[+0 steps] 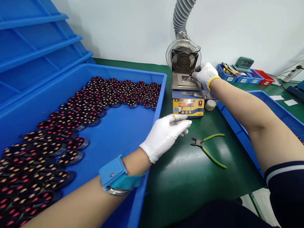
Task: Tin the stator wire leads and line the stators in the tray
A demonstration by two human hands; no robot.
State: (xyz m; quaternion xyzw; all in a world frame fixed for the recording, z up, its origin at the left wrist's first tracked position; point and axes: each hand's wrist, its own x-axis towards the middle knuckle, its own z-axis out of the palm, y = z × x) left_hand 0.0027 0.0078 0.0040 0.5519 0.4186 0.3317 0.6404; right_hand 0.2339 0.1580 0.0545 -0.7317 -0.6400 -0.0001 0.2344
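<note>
My right hand (pixel 204 74), in a white glove with a yellow cuff, holds a small dark round coil part (pixel 191 74) at the right edge of the solder pot (pixel 187 79). Below it stands the blue and yellow control unit (pixel 188 106) with a lit red display. My left hand (pixel 169 131), gloved in white with a blue wrist strap, hovers over the right rim of the large blue tray (pixel 163 83). Its fingers are extended and nothing shows between them. Many round coil parts (pixel 90 119) with red and copper-coloured windings lie in that tray.
Green-handled cutters (pixel 197 142) lie spread on the green table (pixel 180 180). A small round jar (pixel 210 105) stands beside the control unit. Another blue tray (pixel 277 107) is at right, behind it small bins (pixel 263 77). A grey hose (pixel 182 14) hangs above a fan (pixel 184 61).
</note>
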